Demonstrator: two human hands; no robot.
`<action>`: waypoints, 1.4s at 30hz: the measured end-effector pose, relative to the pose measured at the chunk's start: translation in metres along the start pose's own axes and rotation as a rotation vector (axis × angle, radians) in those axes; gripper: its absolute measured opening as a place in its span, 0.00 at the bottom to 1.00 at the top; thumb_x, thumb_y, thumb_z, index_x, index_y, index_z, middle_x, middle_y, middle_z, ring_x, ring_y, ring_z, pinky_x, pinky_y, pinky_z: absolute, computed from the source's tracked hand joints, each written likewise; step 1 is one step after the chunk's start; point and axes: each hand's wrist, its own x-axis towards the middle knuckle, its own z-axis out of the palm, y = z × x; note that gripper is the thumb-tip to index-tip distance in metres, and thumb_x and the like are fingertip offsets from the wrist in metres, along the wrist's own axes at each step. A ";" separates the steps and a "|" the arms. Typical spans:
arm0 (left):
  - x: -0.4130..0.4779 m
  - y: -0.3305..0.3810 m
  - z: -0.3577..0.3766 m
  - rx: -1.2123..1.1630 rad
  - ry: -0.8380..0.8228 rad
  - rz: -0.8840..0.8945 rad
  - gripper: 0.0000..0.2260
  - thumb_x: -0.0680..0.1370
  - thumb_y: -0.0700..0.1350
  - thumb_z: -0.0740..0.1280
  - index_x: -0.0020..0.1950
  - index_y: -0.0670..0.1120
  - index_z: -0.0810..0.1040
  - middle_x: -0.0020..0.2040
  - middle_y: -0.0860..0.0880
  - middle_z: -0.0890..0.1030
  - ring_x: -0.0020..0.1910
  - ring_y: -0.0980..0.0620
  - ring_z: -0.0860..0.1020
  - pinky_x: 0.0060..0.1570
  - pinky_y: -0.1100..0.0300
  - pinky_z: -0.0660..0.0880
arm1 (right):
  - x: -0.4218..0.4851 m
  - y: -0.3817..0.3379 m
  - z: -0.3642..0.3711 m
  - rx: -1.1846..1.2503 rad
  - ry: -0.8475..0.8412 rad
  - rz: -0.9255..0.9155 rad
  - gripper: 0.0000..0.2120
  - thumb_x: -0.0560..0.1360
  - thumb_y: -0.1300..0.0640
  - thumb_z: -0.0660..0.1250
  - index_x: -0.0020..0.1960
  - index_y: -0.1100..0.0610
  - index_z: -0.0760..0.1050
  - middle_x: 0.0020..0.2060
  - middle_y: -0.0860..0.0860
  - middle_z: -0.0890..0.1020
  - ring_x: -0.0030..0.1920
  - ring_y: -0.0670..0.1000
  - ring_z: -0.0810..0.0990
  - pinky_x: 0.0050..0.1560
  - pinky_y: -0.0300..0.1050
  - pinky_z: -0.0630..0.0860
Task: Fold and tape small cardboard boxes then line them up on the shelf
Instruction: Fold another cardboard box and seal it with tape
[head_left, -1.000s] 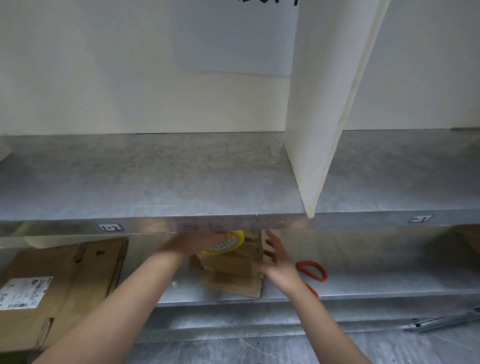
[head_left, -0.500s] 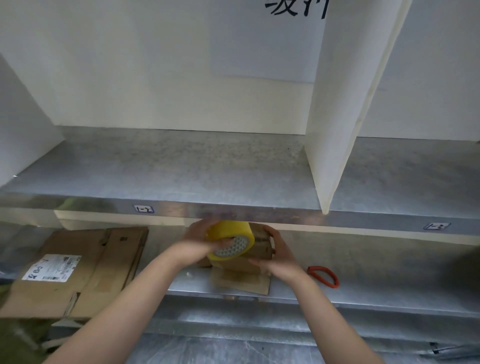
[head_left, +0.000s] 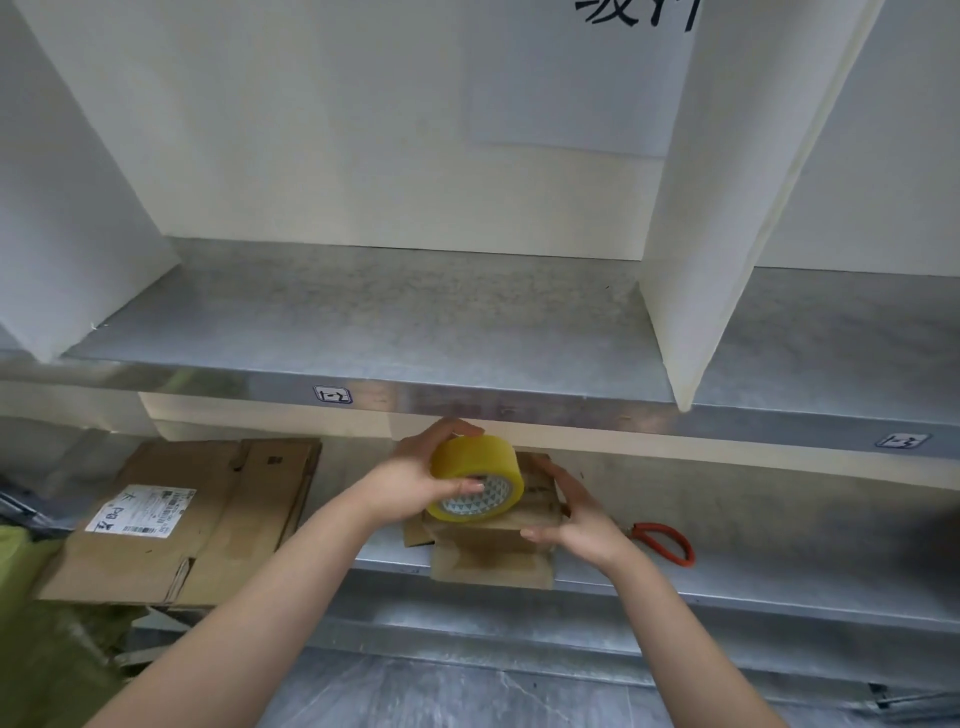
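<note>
Yellow tape roll (head_left: 475, 478) and small cardboard box (head_left: 493, 527), front edge of lower shelf (head_left: 727, 577).
Grip: left hand (head_left: 410, 480) curled round the roll, over the box; right hand (head_left: 579, 519) clasps the box's right side. Advice: brace box firmly, run tape straight along the seam.

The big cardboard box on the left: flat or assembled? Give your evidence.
Flat: the big cardboard box lies as a thin slab on the shelf, label facing up.

The grey metal upper shelf (head_left: 415, 312) bears upright white divider panels (head_left: 727, 208). On the lower metal shelf (head_left: 753, 561) lie flattened brown cardboard cartons (head_left: 208, 519) left, a small brown cardboard box (head_left: 493, 564) centre, and red-handled scissors (head_left: 667, 540) right.
</note>
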 end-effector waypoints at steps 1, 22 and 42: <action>0.001 -0.001 0.002 -0.006 0.006 0.005 0.23 0.69 0.57 0.77 0.58 0.70 0.69 0.56 0.66 0.74 0.52 0.64 0.76 0.44 0.72 0.75 | 0.001 0.001 0.001 0.011 0.003 0.006 0.43 0.67 0.53 0.79 0.74 0.40 0.60 0.69 0.42 0.68 0.66 0.44 0.67 0.63 0.38 0.67; 0.013 -0.029 -0.019 0.318 0.069 -0.046 0.25 0.66 0.61 0.77 0.58 0.70 0.69 0.59 0.58 0.75 0.58 0.55 0.72 0.54 0.61 0.67 | 0.025 0.007 -0.001 0.079 -0.029 0.127 0.41 0.68 0.53 0.78 0.74 0.38 0.60 0.72 0.44 0.65 0.70 0.52 0.66 0.67 0.57 0.73; 0.002 -0.061 -0.084 0.637 0.075 -0.274 0.18 0.73 0.56 0.72 0.60 0.56 0.73 0.58 0.53 0.78 0.53 0.54 0.76 0.49 0.66 0.70 | 0.023 0.026 -0.024 0.395 -0.046 0.257 0.37 0.70 0.59 0.77 0.69 0.32 0.64 0.67 0.45 0.70 0.61 0.52 0.76 0.48 0.54 0.83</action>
